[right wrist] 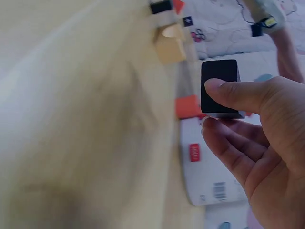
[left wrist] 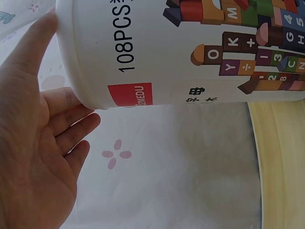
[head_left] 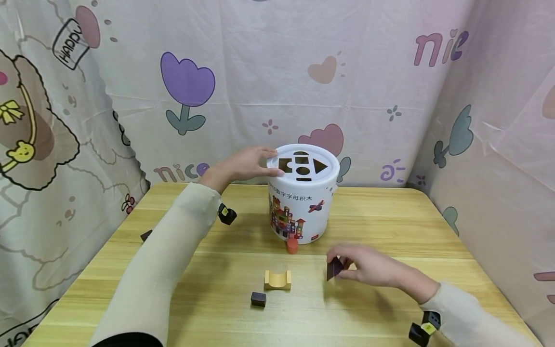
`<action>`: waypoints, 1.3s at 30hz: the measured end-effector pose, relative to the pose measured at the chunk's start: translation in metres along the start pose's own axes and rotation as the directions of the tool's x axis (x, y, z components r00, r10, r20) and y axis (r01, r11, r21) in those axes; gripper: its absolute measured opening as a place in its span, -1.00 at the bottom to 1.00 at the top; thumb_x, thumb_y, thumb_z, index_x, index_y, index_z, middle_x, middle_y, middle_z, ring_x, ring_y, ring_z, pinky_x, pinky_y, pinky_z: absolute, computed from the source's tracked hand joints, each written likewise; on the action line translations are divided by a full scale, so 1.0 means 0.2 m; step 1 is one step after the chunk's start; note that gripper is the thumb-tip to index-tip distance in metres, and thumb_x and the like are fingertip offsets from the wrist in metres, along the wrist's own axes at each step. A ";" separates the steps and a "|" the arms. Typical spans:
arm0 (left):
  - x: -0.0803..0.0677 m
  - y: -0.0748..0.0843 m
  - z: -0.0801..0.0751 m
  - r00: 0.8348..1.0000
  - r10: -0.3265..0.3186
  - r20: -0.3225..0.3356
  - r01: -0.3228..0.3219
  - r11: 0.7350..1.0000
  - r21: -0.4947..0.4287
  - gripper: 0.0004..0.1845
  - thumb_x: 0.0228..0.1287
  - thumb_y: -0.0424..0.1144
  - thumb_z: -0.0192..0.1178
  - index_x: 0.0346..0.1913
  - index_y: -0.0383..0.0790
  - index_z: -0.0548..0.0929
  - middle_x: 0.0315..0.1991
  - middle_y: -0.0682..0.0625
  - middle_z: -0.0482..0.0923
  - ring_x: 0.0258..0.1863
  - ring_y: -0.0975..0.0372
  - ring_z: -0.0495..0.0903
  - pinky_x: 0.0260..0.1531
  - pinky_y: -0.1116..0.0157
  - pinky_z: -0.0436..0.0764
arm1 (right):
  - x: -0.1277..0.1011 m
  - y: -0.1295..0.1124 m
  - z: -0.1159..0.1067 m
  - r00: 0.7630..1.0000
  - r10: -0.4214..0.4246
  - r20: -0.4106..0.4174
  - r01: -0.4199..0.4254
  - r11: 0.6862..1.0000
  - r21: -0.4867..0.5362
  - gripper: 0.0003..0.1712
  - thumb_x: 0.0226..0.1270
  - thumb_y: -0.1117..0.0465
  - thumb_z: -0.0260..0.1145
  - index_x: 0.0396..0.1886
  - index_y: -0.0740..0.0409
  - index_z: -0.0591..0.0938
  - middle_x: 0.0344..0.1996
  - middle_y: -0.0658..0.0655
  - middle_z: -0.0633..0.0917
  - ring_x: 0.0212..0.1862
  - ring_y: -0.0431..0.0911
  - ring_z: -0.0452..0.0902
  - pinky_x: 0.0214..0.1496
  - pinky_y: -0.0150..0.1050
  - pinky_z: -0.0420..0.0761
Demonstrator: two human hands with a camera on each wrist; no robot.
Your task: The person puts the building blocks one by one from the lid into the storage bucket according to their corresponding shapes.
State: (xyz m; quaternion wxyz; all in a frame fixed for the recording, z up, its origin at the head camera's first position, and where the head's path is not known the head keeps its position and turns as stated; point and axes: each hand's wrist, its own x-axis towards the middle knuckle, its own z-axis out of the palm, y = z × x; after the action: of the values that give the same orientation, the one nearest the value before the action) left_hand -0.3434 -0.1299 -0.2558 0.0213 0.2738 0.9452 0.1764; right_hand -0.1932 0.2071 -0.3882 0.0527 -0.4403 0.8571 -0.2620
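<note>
A white bucket [head_left: 299, 207] with a shape-sorter lid [head_left: 328, 177] stands upright at the back of the table. My left hand [head_left: 244, 165] rests against the left side of the lid rim, thumb at the front and fingers farther back; in the left wrist view the lower fingers lie loosely by the rim. My right hand [head_left: 368, 265] pinches a dark triangular block [head_left: 333, 270] between thumb and fingers, front right of the bucket. Its dark rectangular face shows under the thumb in the right wrist view. A red round block [head_left: 292, 246] lies at the bucket's foot.
A yellow block with a curved notch [head_left: 277, 280] and a small dark rectangular block [head_left: 258, 299] lie in front of the bucket. Another dark block [head_left: 146, 235] shows at the left edge, partly behind the left sleeve. A printed curtain [head_left: 260, 86] hangs behind the table [head_left: 208, 270].
</note>
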 end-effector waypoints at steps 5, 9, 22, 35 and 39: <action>0.00 0.00 0.00 1.000 0.000 -0.003 0.000 1.000 0.003 0.03 0.08 0.48 0.16 0.48 -0.13 0.28 0.49 -0.04 0.16 0.47 0.02 0.08 0.41 -0.08 0.08 | 0.03 -0.01 -0.10 0.999 -0.001 -0.047 0.001 1.000 0.013 -0.66 0.24 0.26 0.43 -0.02 -0.05 0.58 -0.16 -0.14 0.64 -0.20 -0.28 0.59 -0.19 -0.32 0.67; 0.00 -0.01 0.00 1.000 0.001 -0.002 -0.001 1.000 0.007 0.03 0.08 0.48 0.15 0.48 -0.12 0.28 0.49 -0.04 0.16 0.47 0.02 0.08 0.41 -0.08 0.08 | 0.04 -0.01 -0.18 0.998 0.007 -0.069 -0.008 1.000 -0.021 -0.68 0.25 0.23 0.43 -0.02 -0.07 0.61 -0.05 -0.10 0.61 -0.15 -0.25 0.57 -0.15 -0.34 0.66; 0.00 0.00 0.00 1.000 -0.008 -0.001 0.008 1.000 0.001 0.04 0.07 0.50 0.14 0.48 -0.11 0.28 0.49 -0.02 0.15 0.47 0.02 0.07 0.41 -0.09 0.08 | 0.11 -0.08 -0.46 0.989 -0.036 -0.145 0.021 0.994 -0.104 -0.59 0.22 0.36 0.42 0.00 -0.14 0.68 0.15 -0.03 0.55 -0.06 -0.21 0.58 -0.14 -0.29 0.67; 0.00 -0.01 0.00 1.000 -0.018 -0.001 0.018 1.000 -0.021 0.05 0.04 0.50 0.16 0.48 -0.10 0.28 0.49 -0.01 0.15 0.47 0.03 0.07 0.41 -0.08 0.08 | 0.19 -0.12 -0.64 0.983 -0.005 -0.182 0.001 1.000 -0.024 -0.73 0.27 0.28 0.41 -0.05 0.01 0.65 0.15 0.12 0.49 -0.03 -0.07 0.56 -0.08 -0.25 0.68; 0.00 -0.01 0.01 1.000 -0.020 -0.004 0.020 0.999 -0.028 0.05 0.03 0.51 0.16 0.48 -0.10 0.29 0.49 0.00 0.16 0.47 0.03 0.07 0.41 -0.09 0.08 | 0.23 -0.12 -0.68 0.982 0.033 -0.183 -0.044 0.998 -0.053 -0.74 0.30 0.11 0.40 -0.05 0.01 0.64 0.16 0.08 0.48 -0.04 -0.10 0.52 -0.07 -0.19 0.66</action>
State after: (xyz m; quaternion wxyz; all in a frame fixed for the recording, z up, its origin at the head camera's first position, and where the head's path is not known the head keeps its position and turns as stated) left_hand -0.3440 -0.1304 -0.2572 0.0247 0.2637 0.9454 0.1900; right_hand -0.2470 0.2147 -0.2540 -0.0335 -0.3992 0.8738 -0.2756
